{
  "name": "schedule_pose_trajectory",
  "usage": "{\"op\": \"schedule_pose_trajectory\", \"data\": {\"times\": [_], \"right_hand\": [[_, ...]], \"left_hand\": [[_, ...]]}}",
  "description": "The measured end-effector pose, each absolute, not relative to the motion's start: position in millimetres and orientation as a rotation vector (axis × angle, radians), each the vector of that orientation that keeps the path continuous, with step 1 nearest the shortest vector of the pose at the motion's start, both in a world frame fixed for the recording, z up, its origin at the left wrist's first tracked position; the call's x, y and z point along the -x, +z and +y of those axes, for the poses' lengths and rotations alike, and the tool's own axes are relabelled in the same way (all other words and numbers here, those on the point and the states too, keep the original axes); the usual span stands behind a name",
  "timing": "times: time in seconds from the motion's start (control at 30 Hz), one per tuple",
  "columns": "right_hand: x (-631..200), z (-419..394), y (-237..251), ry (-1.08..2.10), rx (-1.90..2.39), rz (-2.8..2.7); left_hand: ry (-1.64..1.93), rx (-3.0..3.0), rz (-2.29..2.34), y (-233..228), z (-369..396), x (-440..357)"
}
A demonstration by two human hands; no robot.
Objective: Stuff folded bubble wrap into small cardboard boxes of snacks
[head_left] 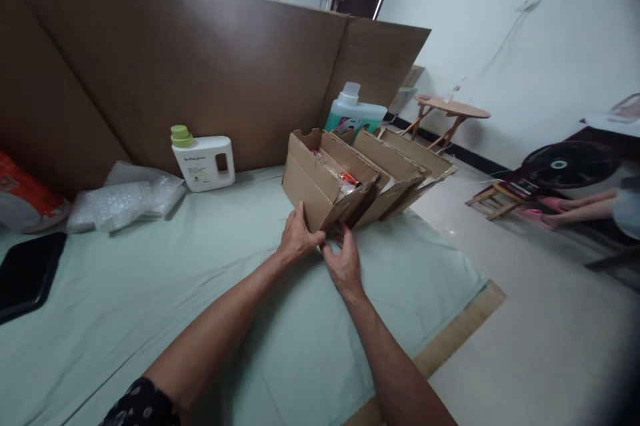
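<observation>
Toward the far right of the green cloth [150, 299], the right hand [345, 265] and left hand [298, 238] touch the leftmost cardboard box [309, 179] low down, fingers bent; whether they grip, I cannot tell. Beyond stands a blue-green bottle [357, 117].

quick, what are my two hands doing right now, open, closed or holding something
Left hand: against the leftmost cardboard box; grip cannot be told.
Right hand: at that box's near lower corner; grip cannot be told.
</observation>
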State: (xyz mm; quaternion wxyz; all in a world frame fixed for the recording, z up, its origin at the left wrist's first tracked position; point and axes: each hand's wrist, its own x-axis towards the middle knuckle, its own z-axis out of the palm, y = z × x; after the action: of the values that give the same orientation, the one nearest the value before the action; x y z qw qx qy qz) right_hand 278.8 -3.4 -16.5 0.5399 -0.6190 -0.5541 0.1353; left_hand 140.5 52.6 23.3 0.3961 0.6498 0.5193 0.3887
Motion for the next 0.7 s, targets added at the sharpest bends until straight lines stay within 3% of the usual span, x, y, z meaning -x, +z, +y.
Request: {"op": "schedule_pose_trajectory", "data": {"times": [0.3,0.7], "right_hand": [[-350,1,15,0.529,1.497,-0.833],[-347,24,3,0.738,1.402,-0.883]], "left_hand": [[1.007,-1.697,1.320,28,57,-137],[0.985,-1.876,1.325,18,66,-142]]}}
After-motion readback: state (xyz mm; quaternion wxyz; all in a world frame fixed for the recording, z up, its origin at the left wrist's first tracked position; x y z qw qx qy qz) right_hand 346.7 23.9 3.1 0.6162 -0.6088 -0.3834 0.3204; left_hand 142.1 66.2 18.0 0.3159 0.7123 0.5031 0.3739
